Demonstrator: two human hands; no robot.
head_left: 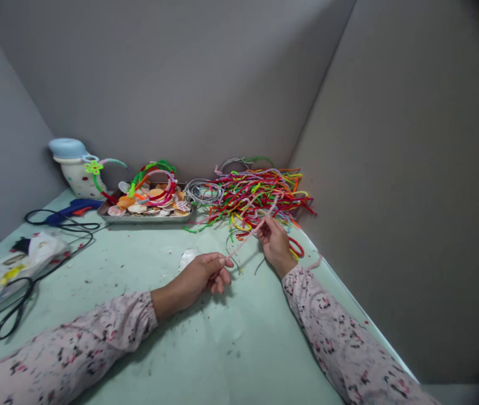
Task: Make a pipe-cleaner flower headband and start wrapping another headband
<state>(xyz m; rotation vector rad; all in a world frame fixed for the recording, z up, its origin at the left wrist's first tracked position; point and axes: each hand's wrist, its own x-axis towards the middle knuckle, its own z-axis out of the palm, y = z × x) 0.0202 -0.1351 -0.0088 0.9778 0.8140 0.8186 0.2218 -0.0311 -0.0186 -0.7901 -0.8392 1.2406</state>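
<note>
A pale pink pipe cleaner (245,243) is stretched between my two hands above the table. My left hand (206,274) pinches its lower end between thumb and fingertips. Farther up, my right hand (274,242) is closed on the same pipe cleaner, whose free end rises past the fingers. Just beyond my right hand lies a heap of pipe cleaners (252,194) in many colours. A whitish flat piece (188,257) lies on the table behind my left hand, partly hidden by it.
A metal tray (147,220) holds shells and pipe-cleaner rings. Beside it sits a coil of grey wire (203,191). On the left are a white container with a blue lid (68,149), a blue tool (71,211), black cable (54,273) and a plastic bag (39,250). Grey walls enclose the table.
</note>
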